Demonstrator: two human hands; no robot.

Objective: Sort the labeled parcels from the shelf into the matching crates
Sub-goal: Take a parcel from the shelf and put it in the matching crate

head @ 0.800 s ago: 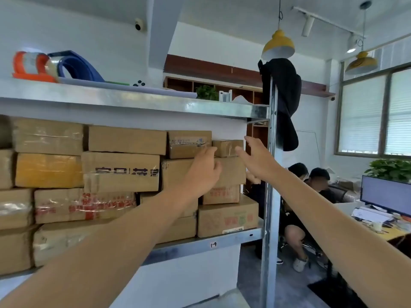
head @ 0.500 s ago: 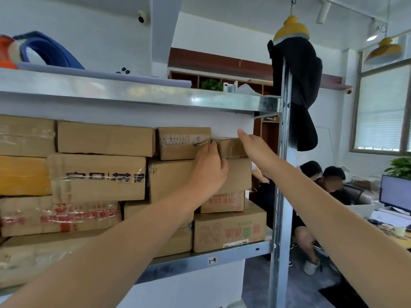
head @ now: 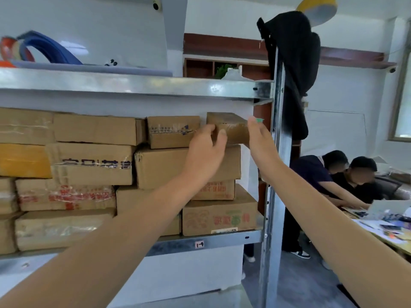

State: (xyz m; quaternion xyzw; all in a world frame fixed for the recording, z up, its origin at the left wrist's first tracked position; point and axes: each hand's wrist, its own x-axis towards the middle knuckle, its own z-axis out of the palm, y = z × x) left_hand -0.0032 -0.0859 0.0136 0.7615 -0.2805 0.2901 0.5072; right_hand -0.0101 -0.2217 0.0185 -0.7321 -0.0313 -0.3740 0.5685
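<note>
Small parcel sits top right of the shelf stack, long axis left-right, squarely between both hands. Left hand curls round its left end. Right hand presses straight fingers against its right end.

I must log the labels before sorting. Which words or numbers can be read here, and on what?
"1-4": white tag on the lower shelf rail.
Dark print, taped box: blurred, unreadable.
Red print, box beneath it: blurred.
Blue print, small top box: blurred.
Green and red print, bottom box: blurred.
No label readable on the held parcel.
</note>
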